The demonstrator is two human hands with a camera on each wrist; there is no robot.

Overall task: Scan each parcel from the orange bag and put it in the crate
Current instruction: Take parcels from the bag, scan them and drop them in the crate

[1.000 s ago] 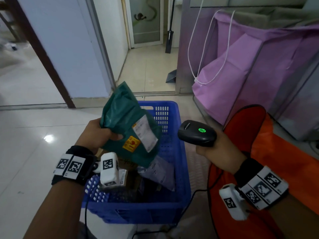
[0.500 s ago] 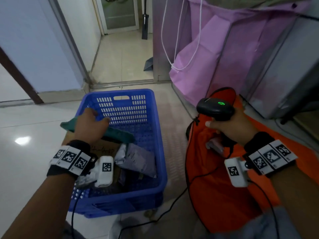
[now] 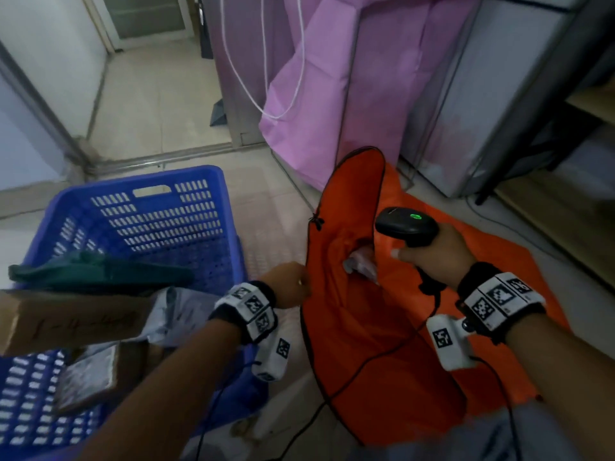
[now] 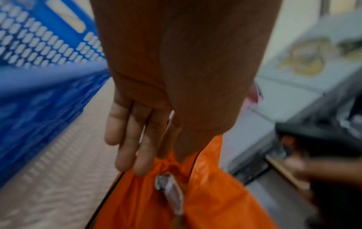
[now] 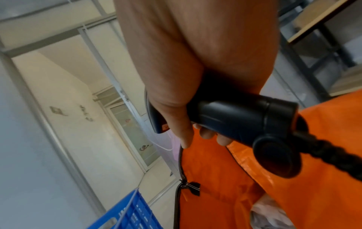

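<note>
The blue crate (image 3: 143, 178) stands on the floor at the left, and a green parcel (image 3: 100, 271) lies inside it across a cardboard box (image 3: 66, 321). To its right the orange bag (image 3: 359, 327) lies open, a pale grey parcel (image 3: 361, 262) showing in its mouth. My left hand (image 3: 292, 283) is at the bag's left rim; in the left wrist view its fingers (image 4: 127, 147) are straight, hold nothing, and point at the orange bag (image 4: 195, 201) and a grey parcel (image 4: 170, 190). My right hand (image 3: 432, 254) grips the black scanner (image 3: 406, 224) over the bag, green light on.
A grey polybag (image 3: 186, 311) and a flat packet (image 3: 90, 377) also lie in the crate. The scanner cable (image 3: 366, 361) trails across the bag to the floor. A pink cloth cover (image 3: 332, 78) and a metal cabinet (image 3: 499, 94) stand behind the bag.
The left hand let the green parcel go in the crate and moved right to the orange bag's rim. The right hand with the scanner stayed over the bag; the head turned right.
</note>
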